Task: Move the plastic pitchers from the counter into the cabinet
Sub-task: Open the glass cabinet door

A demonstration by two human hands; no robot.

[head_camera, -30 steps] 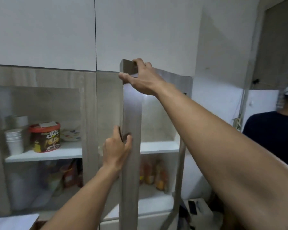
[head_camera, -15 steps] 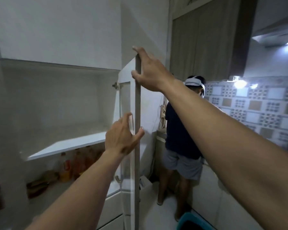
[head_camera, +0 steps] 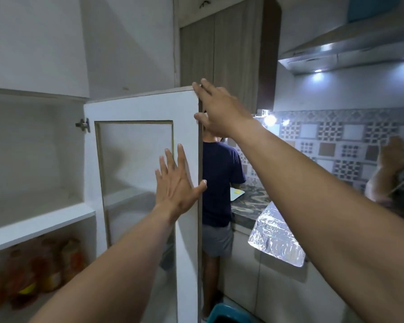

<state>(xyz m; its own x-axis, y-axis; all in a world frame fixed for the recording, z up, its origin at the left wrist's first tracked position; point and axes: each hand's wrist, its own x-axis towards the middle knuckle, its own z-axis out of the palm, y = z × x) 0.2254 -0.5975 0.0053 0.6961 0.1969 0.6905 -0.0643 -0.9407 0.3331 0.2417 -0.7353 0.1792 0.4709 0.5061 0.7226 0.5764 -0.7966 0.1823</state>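
The cabinet door (head_camera: 187, 117), white inside with a frosted glass panel, stands wide open. My left hand (head_camera: 176, 183) lies flat against its inner face near the free edge, fingers spread, thumb hooked around the edge. My right hand (head_camera: 216, 110) rests on the door's top outer corner, fingers loosely wrapped on the edge. The cabinet's upper shelf (head_camera: 37, 220) is bare white. No plastic pitcher is in view.
Several bottles (head_camera: 44, 266) stand on the lower shelf. A person in a dark shirt (head_camera: 219, 183) stands just behind the door at the marble counter (head_camera: 247, 206). A foil-covered surface (head_camera: 275, 234) juts out at right. Another person's hand (head_camera: 392, 157) shows far right. A teal bin (head_camera: 226, 314) sits below.
The door has swung from nearly shut to wide open. My left hand went from gripping the edge to lying flat on the inner face. The view has turned right.
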